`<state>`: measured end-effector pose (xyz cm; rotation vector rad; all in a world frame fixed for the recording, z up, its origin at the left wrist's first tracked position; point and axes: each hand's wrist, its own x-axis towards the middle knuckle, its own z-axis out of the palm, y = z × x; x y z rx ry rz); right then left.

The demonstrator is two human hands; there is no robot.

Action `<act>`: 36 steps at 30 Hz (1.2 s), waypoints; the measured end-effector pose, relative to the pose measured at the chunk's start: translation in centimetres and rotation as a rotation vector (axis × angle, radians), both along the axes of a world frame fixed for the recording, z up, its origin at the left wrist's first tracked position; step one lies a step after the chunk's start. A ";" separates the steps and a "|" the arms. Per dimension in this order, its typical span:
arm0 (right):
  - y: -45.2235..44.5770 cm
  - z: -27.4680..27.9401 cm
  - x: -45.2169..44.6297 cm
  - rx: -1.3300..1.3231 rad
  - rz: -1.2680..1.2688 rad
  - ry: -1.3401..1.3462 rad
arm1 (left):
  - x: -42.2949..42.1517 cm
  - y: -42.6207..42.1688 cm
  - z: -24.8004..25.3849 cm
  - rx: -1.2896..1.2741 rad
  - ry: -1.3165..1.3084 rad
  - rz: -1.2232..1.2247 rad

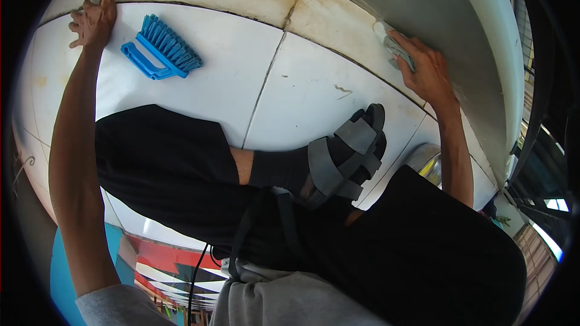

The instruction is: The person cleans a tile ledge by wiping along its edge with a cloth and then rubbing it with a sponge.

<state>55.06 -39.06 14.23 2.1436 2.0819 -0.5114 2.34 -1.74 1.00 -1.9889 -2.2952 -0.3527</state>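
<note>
My right hand (430, 72) presses a crumpled grey-white cloth (394, 48) against the yellowed tile skirting (338, 18) at the upper right. The fingers are bent over the cloth and hide part of it. At the upper left, my left hand (95, 23) is braced with spread fingers where the white floor meets the skirting, and it holds nothing. Just to its right, a blue scrubbing brush (160, 48) with a loop handle lies on the floor tiles, its bristles toward the skirting. Neither hand touches the brush.
My sandalled foot (344, 154) and black-clothed legs cover much of the white tiled floor (205, 105). Beside my right forearm stands a shiny round metal container (430, 163), partly hidden by my knee. A grey wall (447, 12) rises above the skirting.
</note>
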 end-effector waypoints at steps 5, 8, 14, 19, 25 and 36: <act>1.9 -0.1 -2.9 -0.017 0.000 -0.008 | -0.6 0.1 -0.9 0.040 0.002 -0.061; 6.7 -1.2 -6.9 0.040 0.045 -0.007 | -0.1 -0.4 0.1 0.044 0.005 -0.071; 3.8 0.4 -5.7 0.037 0.040 -0.047 | 0.5 -0.4 0.4 0.032 -0.017 -0.035; 0.0 -0.1 -0.8 -0.012 0.008 0.002 | -1.9 0.5 -1.7 0.059 0.001 -0.050; 7.9 -1.5 -7.9 0.028 0.039 0.016 | 0.0 -0.1 -0.2 0.019 0.007 -0.009; 3.6 0.2 -4.6 -0.028 -0.052 0.005 | -1.1 0.4 -1.1 0.044 0.033 -0.027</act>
